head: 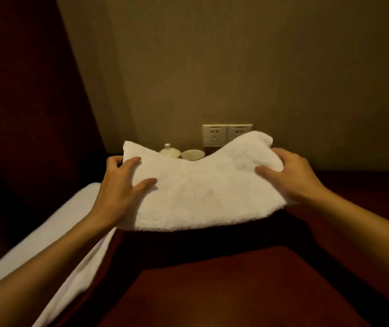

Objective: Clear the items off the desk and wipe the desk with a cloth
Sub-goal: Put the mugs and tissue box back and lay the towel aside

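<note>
white terry cloth fills the middle of the head view, a thick folded towel [203,185] held up above the dark red-brown surface [236,291] and throwing a deep shadow onto it. left hand [120,185] is on the towel's left end, thumb lying across the top face, fingers spread along the upper edge and wrapping behind it, so that's a proper grasp. right hand [292,175] has the right end, thumb pressed onto the top face, fingers curled over the raised far corner, grasping too. the towel sags in the centre between the two hands, right corner riding higher than the left.

behind the dip in the towel, at the back of the surface against the wall, sit two pale ceramic pieces side by side: a lidded cup [169,151] with a knob on top, and just to its right an open cup [193,154]. lower parts of both are hidden by the towel. above them on the beige wall [236,67], a double socket plate [221,134], its lower right part covered by the towel's raised corner.

off to the left, white bedding [47,232] runs diagonally beside the surface, under the left forearm. a dark red panel [23,90] stands up on the far left.
</note>
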`<action>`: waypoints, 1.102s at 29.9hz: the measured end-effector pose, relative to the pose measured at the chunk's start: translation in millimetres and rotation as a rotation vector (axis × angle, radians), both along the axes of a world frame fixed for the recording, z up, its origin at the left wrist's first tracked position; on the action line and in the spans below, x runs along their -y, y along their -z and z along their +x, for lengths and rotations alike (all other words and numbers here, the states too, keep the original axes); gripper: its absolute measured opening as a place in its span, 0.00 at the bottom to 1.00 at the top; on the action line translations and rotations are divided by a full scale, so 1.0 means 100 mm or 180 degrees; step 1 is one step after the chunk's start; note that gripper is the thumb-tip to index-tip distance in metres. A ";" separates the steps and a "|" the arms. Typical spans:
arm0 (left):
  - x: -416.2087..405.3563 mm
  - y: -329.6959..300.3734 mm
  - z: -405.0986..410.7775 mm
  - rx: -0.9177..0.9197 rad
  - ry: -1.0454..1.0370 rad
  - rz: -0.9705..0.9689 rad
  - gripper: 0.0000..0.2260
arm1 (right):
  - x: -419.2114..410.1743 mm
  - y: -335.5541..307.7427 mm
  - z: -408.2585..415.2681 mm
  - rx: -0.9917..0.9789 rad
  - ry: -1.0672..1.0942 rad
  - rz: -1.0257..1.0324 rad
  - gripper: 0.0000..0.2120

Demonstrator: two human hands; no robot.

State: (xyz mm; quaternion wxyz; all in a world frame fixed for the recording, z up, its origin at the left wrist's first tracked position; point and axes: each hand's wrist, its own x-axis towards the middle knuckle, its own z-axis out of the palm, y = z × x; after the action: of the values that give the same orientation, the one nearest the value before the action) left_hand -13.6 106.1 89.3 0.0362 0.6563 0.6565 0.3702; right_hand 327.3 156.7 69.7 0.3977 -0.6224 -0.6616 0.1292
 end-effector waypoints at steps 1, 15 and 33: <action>0.07 -0.04 -0.14 -0.0011 -0.0092 0.0010 0.28 | -0.04 -0.04 -0.15 0.0055 -0.0099 0.0032 0.23; 1.09 0.19 -1.62 -0.0011 -0.1247 0.0240 0.33 | -0.61 -0.17 -2.45 0.0894 -0.1340 0.0238 0.27; 1.45 0.85 -1.95 0.0445 -0.1520 -0.0093 0.35 | -1.40 0.30 -3.99 0.1554 -0.2447 -0.0083 0.25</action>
State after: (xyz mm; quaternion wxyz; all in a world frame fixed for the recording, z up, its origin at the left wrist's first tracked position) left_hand -208.7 -38.6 4.1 0.0026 0.4548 0.7941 0.4033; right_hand -72.2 297.2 40.2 0.1454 -0.3487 -0.9174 0.1252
